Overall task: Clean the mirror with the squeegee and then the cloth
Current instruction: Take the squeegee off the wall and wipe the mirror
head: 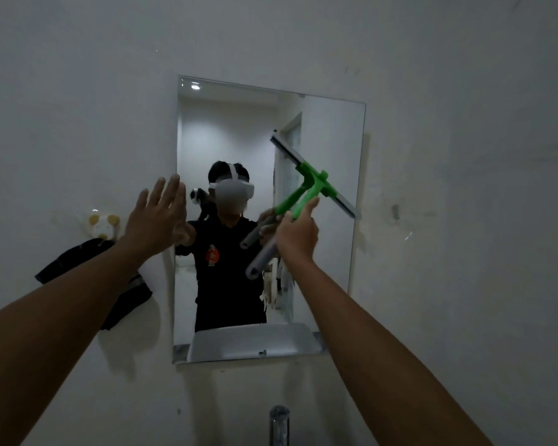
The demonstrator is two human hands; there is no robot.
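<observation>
A frameless rectangular mirror point(329, 130) hangs on the white wall. My right hand point(295, 235) grips the grey handle of a green squeegee point(316, 185). Its blade runs slantwise over the mirror's right half, from upper left to lower right. My left hand point(155, 217) is flat, fingers spread, against the mirror's left edge and the wall beside it. A dark cloth point(78, 259) hangs on the wall to the left of the mirror, below my left forearm.
A small hook holder with yellowish patches point(102, 225) sits on the wall above the dark cloth. A chrome tap point(279, 424) rises at the bottom centre. The mirror reflects a person with a headset and a white basin. A small wall fitting point(396, 212) is right of the mirror.
</observation>
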